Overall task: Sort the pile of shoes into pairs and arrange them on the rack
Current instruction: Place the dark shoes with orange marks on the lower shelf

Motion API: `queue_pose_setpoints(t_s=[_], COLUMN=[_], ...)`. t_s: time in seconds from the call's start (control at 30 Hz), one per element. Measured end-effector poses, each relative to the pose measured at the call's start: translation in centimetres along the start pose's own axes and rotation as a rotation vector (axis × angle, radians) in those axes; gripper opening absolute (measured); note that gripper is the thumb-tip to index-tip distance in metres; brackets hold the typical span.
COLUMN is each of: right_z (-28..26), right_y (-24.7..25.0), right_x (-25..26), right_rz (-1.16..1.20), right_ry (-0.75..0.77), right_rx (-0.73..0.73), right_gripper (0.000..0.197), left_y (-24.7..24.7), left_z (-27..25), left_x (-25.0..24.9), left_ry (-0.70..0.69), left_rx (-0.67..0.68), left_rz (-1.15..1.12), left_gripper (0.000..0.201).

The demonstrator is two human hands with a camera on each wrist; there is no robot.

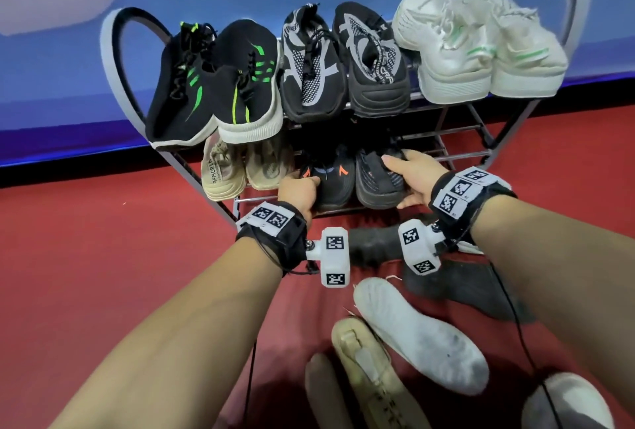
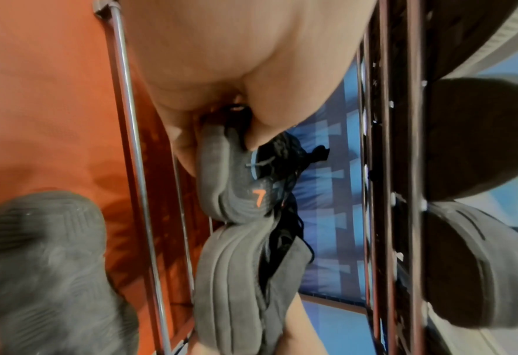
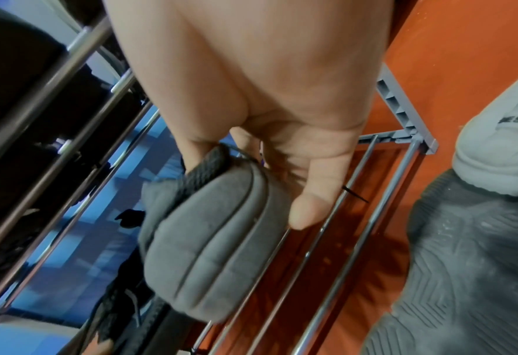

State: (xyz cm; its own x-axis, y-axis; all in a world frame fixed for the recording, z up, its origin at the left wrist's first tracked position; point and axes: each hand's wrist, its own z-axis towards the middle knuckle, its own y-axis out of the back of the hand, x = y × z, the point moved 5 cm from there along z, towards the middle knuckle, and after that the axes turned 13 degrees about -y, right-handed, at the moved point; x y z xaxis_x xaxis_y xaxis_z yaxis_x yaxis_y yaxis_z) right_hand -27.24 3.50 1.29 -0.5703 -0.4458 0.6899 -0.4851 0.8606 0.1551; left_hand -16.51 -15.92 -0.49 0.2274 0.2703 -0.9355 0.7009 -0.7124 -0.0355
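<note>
A black shoe with orange marks sits on the rack's lower shelf, heel toward me. My left hand grips its heel; in the left wrist view the thumb and fingers of that hand pinch the heel. Its mate lies right beside it, held at the heel by my right hand. The right wrist view shows this hand curled round the grey sole over the rack's rails. A beige pair stands to the left on the same shelf.
The top shelf carries a black-and-green pair, a black-and-grey pair and a white pair. On the red floor near me lie a white shoe sole-up, a beige shoe, dark shoes and another white shoe.
</note>
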Motion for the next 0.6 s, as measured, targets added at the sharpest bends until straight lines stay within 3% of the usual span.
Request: queue_pose_setpoints(t_s=[0.1,0.13,0.27,0.5,0.6], right_z=[0.3,0.4,-0.2,-0.1,0.3], right_y=[-0.2,-0.2,-0.4,-0.7,-1.0], right_x=[-0.7,-0.9,-1.7,-0.6,0.7], right_rz=[0.092,0.131,0.217,0.273,0.274], right_ry=[0.006,0.0,0.035,0.156,0.185], right_rx=[-0.045,-0.042,0.047,0.132,0.135], right_gripper=[0.054,0.052,0.014,0.034,0.038], left_y=[-0.3,-0.4,-0.4,-0.7,-1.0], left_z=[-1.3,-2.3,-4.7,-4.0,-3.5], left_x=[0.5,0.5,1.6,1.2,0.6], left_ry=[0.068,0.116,0.227,0.246,0.257], left_rx=[-0.032,-0.018,0.049,0.052,0.017], left_rz=[-0.044,-0.048,-0.069,-0.265,-0.378], left_gripper=[0.048,0.044,0.026,0.009,0.014])
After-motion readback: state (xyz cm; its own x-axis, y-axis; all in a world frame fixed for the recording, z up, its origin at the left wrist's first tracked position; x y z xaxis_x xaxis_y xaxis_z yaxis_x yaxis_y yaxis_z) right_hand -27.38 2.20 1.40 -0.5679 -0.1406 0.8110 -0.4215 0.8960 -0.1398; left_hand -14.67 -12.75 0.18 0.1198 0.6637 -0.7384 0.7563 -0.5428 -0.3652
